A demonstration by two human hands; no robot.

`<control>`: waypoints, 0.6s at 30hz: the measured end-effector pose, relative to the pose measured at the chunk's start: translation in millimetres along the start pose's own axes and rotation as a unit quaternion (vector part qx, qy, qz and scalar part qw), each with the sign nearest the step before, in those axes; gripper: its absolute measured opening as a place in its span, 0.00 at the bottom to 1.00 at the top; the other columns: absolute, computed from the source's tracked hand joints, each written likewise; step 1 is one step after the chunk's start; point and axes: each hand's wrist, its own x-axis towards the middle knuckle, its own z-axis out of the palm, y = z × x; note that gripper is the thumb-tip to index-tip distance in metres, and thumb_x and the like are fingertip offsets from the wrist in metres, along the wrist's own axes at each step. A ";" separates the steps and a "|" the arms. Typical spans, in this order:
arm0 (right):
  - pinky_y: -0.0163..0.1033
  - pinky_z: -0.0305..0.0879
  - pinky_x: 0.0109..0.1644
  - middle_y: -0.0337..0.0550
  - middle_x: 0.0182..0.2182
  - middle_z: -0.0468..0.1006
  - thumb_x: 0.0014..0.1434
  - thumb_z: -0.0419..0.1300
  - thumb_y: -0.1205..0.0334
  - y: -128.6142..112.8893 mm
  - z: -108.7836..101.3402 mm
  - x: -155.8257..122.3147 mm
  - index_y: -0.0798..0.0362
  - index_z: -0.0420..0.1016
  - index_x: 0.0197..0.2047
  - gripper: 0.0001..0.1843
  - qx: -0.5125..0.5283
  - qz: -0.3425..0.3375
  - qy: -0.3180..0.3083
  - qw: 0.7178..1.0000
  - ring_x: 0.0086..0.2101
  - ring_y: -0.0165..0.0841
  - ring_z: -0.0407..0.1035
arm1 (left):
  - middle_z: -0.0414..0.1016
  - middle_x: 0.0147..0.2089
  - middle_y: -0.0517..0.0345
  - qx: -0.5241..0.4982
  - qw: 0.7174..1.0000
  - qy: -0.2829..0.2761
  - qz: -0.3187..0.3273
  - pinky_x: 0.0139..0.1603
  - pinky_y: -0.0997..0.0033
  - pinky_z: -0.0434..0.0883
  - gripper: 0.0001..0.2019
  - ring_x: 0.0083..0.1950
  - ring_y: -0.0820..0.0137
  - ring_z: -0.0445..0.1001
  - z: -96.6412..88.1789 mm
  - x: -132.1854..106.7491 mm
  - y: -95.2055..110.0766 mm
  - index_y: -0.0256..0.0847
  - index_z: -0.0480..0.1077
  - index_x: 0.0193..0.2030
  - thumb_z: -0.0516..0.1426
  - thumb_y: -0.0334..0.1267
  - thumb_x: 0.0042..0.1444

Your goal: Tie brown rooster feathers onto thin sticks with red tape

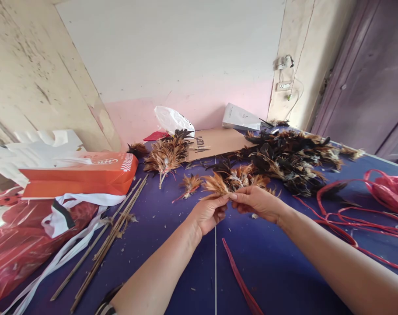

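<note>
My left hand and my right hand meet over the middle of the blue table, thumbs and fingertips pinched together. A small bunch of light brown feathers sticks up from between them, its base hidden by the fingers. Just left of it lies a small tied feather tuft with a pink strand. Behind my hands are loose brown and white feathers. Nearer to me, a flat strip of red plastic twine lies on the table.
A large heap of dark feathers spreads at the right, beside tangled red twine. A feather bundle on a stick rests by a cardboard sheet. Thin sticks, an orange bag and red plastic are at the left.
</note>
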 end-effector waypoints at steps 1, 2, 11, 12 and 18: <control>0.31 0.59 0.27 0.39 0.23 0.72 0.41 0.65 0.51 1.2 1.5 0.5 0.57 0.74 0.27 0.17 0.047 0.016 -0.012 0.999 0.21 0.23 0.61 | 0.64 0.23 0.61 0.011 1.000 -0.004 0.010 0.17 0.83 0.51 0.10 0.22 0.82 0.59 0.6 -0.9 0.7 0.32 0.72 0.28 0.65 0.32 0.36; 0.31 0.58 0.27 0.38 0.22 0.71 0.41 0.65 0.53 2.4 2.8 0.8 0.58 0.73 0.26 0.16 0.086 0.027 -0.023 0.996 0.21 0.22 0.60 | 0.64 0.23 0.61 0.022 1.000 -0.010 0.017 0.17 0.82 0.50 0.10 0.22 0.83 0.58 0.9 -1.8 1.4 0.32 0.72 0.27 0.66 0.33 0.36; 0.35 0.60 0.30 0.34 0.18 0.70 0.41 0.67 0.62 7.7 9.4 -1.6 0.58 0.70 0.23 0.11 0.246 0.080 -0.086 0.962 0.19 0.21 0.59 | 0.65 0.22 0.59 0.089 0.991 -0.095 0.024 0.18 0.80 0.45 0.13 0.21 0.83 0.56 -4.0 -3.9 6.7 0.32 0.74 0.31 0.65 0.37 0.37; 0.35 0.60 0.30 0.34 0.18 0.70 0.41 0.67 0.62 7.9 9.9 -1.8 0.57 0.69 0.23 0.10 0.250 0.084 -0.086 0.961 0.19 0.21 0.59 | 0.67 0.23 0.58 0.101 0.990 -0.098 0.028 0.19 0.80 0.46 0.13 0.22 0.82 0.57 -4.6 -3.6 7.0 0.32 0.74 0.31 0.65 0.37 0.37; 0.35 0.59 0.30 0.33 0.17 0.69 0.42 0.66 0.65 10.5 12.6 -1.7 0.56 0.69 0.24 0.09 0.252 0.098 -0.100 0.957 0.18 0.21 0.59 | 0.72 0.25 0.50 0.154 0.981 -0.117 0.022 0.20 0.79 0.47 0.15 0.25 0.77 0.64 -7.5 -3.5 8.9 0.32 0.74 0.35 0.65 0.37 0.38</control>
